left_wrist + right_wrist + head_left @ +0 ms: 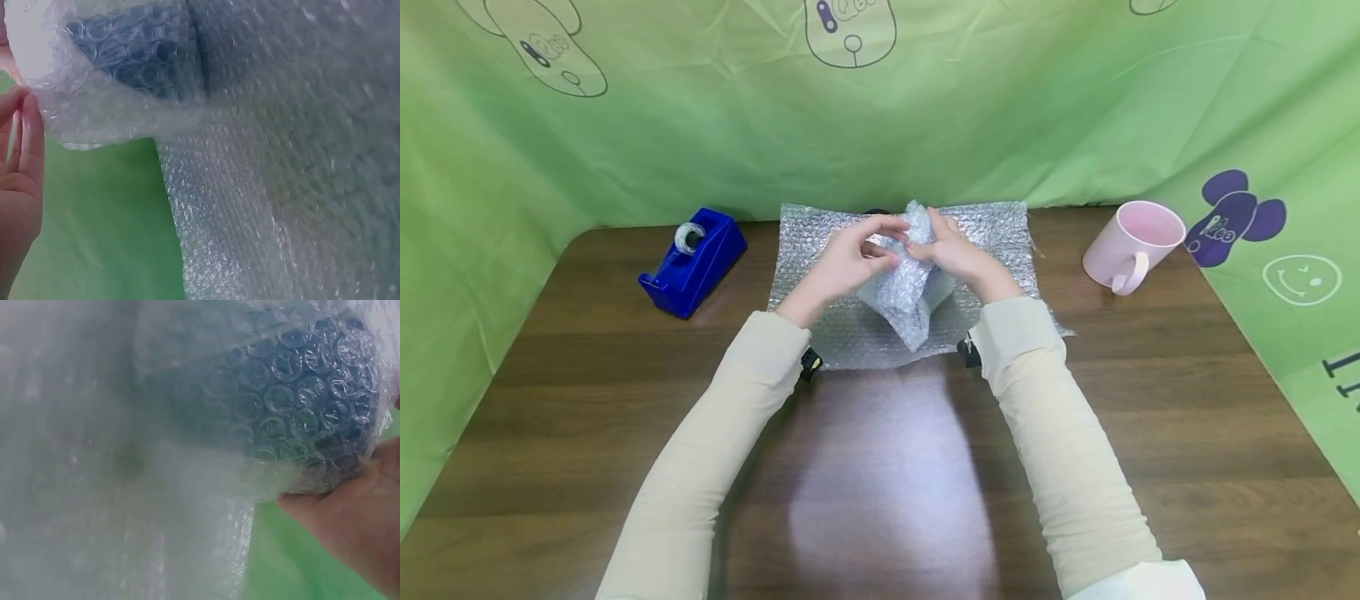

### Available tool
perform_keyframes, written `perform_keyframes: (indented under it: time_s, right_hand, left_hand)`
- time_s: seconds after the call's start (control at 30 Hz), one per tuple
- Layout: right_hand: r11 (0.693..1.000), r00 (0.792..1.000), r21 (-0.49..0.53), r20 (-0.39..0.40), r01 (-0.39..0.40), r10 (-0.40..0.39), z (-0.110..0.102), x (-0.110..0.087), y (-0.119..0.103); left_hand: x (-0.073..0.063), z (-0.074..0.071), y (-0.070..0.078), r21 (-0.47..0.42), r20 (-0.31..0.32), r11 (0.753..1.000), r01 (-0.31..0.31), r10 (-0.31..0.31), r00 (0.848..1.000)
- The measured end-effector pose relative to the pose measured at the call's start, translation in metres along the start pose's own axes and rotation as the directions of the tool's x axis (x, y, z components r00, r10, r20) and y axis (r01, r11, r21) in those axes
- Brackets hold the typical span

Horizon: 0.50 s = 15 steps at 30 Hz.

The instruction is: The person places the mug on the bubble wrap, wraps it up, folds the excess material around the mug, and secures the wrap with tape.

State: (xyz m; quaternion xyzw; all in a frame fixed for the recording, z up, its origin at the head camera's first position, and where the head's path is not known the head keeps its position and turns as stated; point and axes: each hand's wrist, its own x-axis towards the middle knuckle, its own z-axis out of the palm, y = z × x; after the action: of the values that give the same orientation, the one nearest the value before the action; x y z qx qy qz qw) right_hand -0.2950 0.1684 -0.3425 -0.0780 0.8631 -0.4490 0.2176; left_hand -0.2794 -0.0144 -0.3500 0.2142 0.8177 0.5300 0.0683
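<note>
Between the hands stands a bundle of clear bubble wrap point(910, 287), gathered upward; a dark bluish thing point(140, 53) shows through its bubbles, its kind hidden. The left hand point(853, 258) has its fingers bent at the left side of the gathered wrap, and the left wrist view shows its fingertips point(30, 109) at the film's edge. From the other side, the right hand point(958, 254) grips the top of the wrap, thumb point(303, 503) against the bubbles in the right wrist view. Beneath lies a flat sheet of bubble wrap point(805, 250).
A blue tape dispenser point(700, 262) with a roll of tape stands on the left of the brown wooden table point(880, 467). At the right back is a pink mug point(1123, 246), handle toward the front. Green printed cloth point(700, 125) hangs around the table.
</note>
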Motion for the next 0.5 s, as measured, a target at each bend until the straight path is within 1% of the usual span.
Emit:
perform_keyframes:
  time_s: [0.1, 0.17, 0.23, 0.33, 0.43, 0.5]
  right_hand:
    - [1.000, 1.000, 0.016, -0.001, 0.000, 0.000, 0.000, 0.000, 0.001]
    - [1.000, 1.000, 0.021, -0.007, 0.001, -0.001, 0.000, 0.000, 0.002]
    - [1.000, 1.000, 0.024, -0.013, 0.000, 0.001, 0.000, 0.000, 0.002]
    - [1.000, 1.000, 0.029, -0.018, 0.003, -0.002, 0.001, 0.000, 0.002]
    - [0.999, 1.000, 0.038, -0.024, 0.011, -0.010, 0.002, 0.000, 0.002]
    - [0.999, 0.999, 0.043, -0.036, 0.021, -0.019, 0.002, 0.000, 0.002]
  left_hand:
    - [0.001, -0.001, 0.001, 0.095, 0.027, 0.994, -0.052, 0.049, 0.998]
    - [0.001, -0.002, 0.002, 0.164, 0.052, 0.982, -0.093, 0.086, 0.995]
    - [0.001, -0.002, 0.003, 0.215, 0.073, 0.968, -0.131, 0.118, 0.990]
    - [0.001, -0.003, 0.005, 0.250, 0.088, 0.957, -0.149, 0.131, 0.988]
    - [0.002, -0.003, 0.008, 0.288, 0.097, 0.946, -0.148, 0.125, 0.987]
    - [0.004, -0.004, 0.010, 0.330, 0.114, 0.932, -0.151, 0.119, 0.986]
